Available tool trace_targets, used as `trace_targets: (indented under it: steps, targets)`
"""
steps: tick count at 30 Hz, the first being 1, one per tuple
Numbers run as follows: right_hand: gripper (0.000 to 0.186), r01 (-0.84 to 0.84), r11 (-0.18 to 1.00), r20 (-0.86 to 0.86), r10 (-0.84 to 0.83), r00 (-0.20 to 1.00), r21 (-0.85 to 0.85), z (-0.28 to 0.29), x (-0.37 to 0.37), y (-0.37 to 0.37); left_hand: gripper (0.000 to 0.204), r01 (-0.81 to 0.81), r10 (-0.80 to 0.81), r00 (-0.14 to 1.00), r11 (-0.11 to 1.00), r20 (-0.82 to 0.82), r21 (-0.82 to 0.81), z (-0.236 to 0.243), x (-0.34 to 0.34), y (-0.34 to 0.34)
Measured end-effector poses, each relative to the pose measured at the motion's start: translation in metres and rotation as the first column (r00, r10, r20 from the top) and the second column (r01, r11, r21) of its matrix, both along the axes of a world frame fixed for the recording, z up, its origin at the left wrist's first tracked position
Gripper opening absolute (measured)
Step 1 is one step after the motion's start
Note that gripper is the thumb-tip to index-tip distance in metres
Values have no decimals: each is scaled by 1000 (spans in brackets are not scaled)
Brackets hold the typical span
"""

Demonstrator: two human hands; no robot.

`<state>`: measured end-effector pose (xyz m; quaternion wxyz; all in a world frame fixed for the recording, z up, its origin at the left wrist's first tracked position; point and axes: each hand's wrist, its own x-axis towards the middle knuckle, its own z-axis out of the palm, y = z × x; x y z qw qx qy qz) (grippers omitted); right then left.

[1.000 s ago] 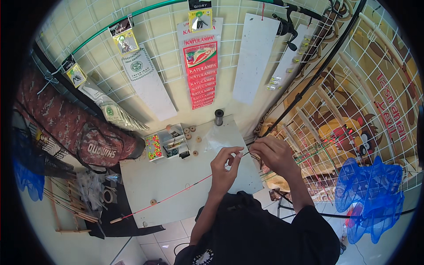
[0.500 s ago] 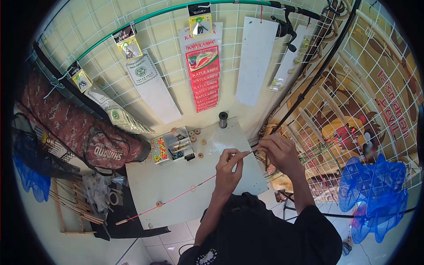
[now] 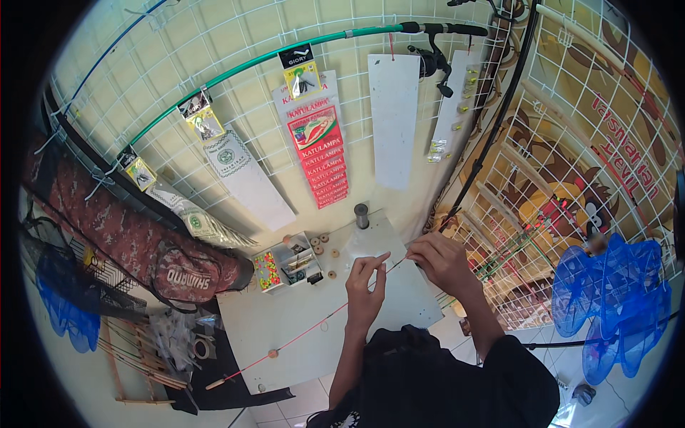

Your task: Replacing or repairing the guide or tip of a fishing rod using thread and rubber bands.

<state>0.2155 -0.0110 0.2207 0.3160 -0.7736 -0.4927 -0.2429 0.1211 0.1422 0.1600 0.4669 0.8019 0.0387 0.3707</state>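
Note:
A thin red fishing rod (image 3: 307, 332) slants across the white table, its pale handle end (image 3: 215, 384) over the near left edge. A small round wooden piece (image 3: 272, 354) lies at the rod. My left hand (image 3: 365, 289) is loosely curled around the rod, with index finger and thumb slightly parted. Farther right, the rod's thin dark end (image 3: 397, 265) reaches my right hand (image 3: 441, 262), whose fingers are pinched together at it. Those fingers hide the very tip and anything small held there. A small ring (image 3: 325, 326) shows beside the rod.
A divided box (image 3: 294, 265) of colourful beads and small parts stands at the table's back, near several wooden rounds (image 3: 318, 249) and a dark spool (image 3: 362, 216). Wire racks with hanging packets (image 3: 314, 146) and a reel (image 3: 430, 63) rise behind. Blue nets (image 3: 606, 299) hang right.
The view has shifted, so the table sits lower in the picture. My left index finger and thumb have parted from their pinch. My right hand stays pinched at the rod's thin end.

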Motion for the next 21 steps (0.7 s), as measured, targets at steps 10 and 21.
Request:
trace_targets:
  steps: [10,21]
  targets:
    - [15,-78,997,-70,79,994,12,-14,-11,6,21,246,-319,871,941,-373,-231,-13,-16,21]
    - [15,-6,1000,0,6,1000,-6,-17,-19,1,12,66,-200,927,919,-317,-388,-13,-24,22]
